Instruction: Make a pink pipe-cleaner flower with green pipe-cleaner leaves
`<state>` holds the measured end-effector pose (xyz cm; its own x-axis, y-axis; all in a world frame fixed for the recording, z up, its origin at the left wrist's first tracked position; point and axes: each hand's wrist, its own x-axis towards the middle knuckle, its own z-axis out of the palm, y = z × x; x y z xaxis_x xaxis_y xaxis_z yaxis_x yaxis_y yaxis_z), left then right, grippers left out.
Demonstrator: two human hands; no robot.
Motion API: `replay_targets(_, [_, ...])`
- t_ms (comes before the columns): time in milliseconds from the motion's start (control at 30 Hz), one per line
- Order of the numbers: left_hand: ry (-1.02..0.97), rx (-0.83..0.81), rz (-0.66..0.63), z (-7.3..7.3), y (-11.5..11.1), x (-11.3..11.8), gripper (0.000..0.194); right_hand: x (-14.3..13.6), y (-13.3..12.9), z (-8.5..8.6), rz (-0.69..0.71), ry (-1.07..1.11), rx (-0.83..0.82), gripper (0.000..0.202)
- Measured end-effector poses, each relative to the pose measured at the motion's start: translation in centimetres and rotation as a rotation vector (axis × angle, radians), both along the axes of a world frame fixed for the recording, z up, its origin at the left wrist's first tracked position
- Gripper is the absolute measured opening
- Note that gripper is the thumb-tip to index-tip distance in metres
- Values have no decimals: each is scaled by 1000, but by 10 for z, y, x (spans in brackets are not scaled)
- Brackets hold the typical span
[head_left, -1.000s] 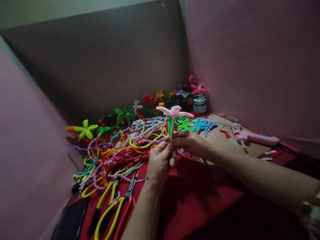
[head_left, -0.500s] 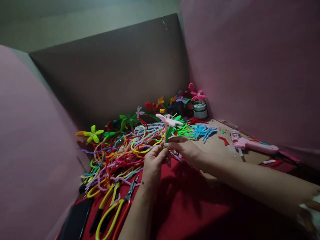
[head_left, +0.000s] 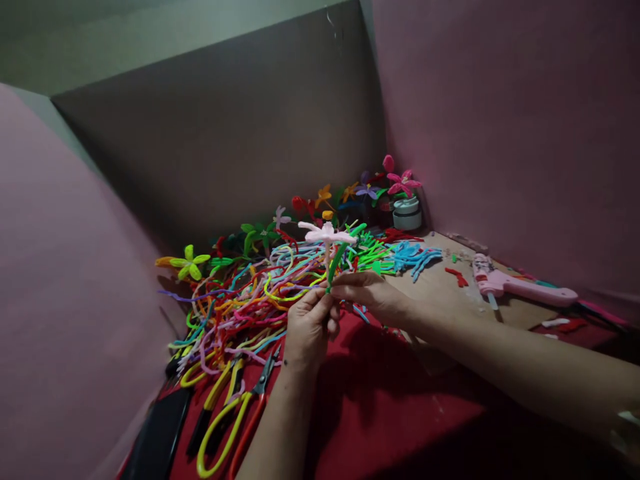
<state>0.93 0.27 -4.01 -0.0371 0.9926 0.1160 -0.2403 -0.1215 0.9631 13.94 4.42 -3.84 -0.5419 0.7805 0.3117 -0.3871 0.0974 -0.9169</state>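
Nearest, bottom edge left of centre: I had scissors [head_left: 262, 385] with a yellow loop and a red handle side by side, grey blades pointing up-frame. Yellow-and-black pliers [head_left: 214, 395] sat just left of them, then a flat black object [head_left: 159, 430] in the lower left corner, all on the red surface [head_left: 395, 383].

Centre frame: left hand [head_left: 307, 327], thumb and fingers closed, gripped the foot of the pink flower's stem. Right hand [head_left: 367, 293] came in from the right, fingertips pinched together at the base of the green leaf [head_left: 337, 263], touching or nearly touching the left one. The pink flower [head_left: 327, 233] stood upright above both, petals spread, leaf leaning right of its pale stem.

Behind, left of centre: tangled pile of fuzzy stems [head_left: 245, 303], many colours. Right of centre: blue stems [head_left: 413, 255] bunched up. Right side: pink glue gun [head_left: 533, 289] on a brown board [head_left: 517, 315], red scrap [head_left: 456, 277] near its nozzle.

Farther: yellow-green flower [head_left: 189, 263] at left, hot-pink flower [head_left: 403, 183] above a white container [head_left: 407, 215] right of centre. Grey panel [head_left: 225, 147] filled the upper middle.
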Motion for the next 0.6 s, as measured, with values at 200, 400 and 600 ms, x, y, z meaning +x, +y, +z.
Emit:
replay_targets(200, [-207,-91,-191,0,-4,0,17,1,4,-5,61,50,-81,23])
replay_targets(400, [-252,-150,-342,1,-7,-8,15,0,7,-8,181,94,-98,20])
replay_targets(600, [284,84,-27,4,-8,2,19,0,6,-11,-23,95,-71,24])
